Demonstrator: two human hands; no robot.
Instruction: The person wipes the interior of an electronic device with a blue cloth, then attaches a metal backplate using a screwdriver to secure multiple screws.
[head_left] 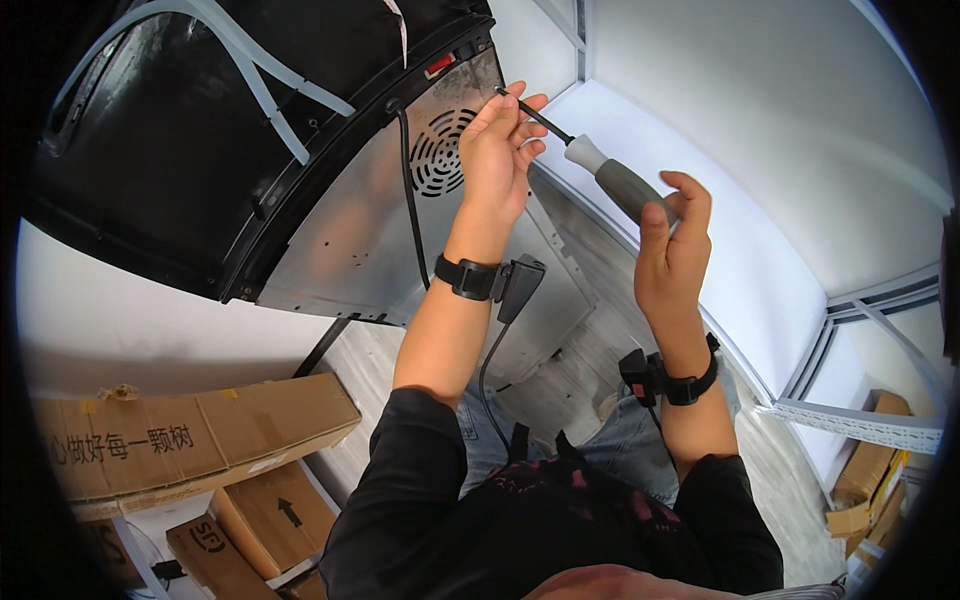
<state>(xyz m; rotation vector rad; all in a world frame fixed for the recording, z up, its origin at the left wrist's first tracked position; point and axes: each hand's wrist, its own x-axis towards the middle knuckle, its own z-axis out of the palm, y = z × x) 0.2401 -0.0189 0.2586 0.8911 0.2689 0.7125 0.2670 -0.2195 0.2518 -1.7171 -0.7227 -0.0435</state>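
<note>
My right hand holds a screwdriver by its grey, two-tone handle, thumb and fingers around the butt end. Its dark shaft slants up and left to the edge of a metal back panel on a large black appliance. At the shaft's tip, my left hand has thumb and forefinger pinched together, its other fingers loosely bent. What lies in that pinch is too small and covered to make out. Round vent slots in the panel lie just left of this hand.
A black cable hangs down the panel, and pale flat hoses cross the appliance's top. Cardboard boxes are stacked at lower left, with more cartons at lower right. A white wall with a metal frame runs along the right.
</note>
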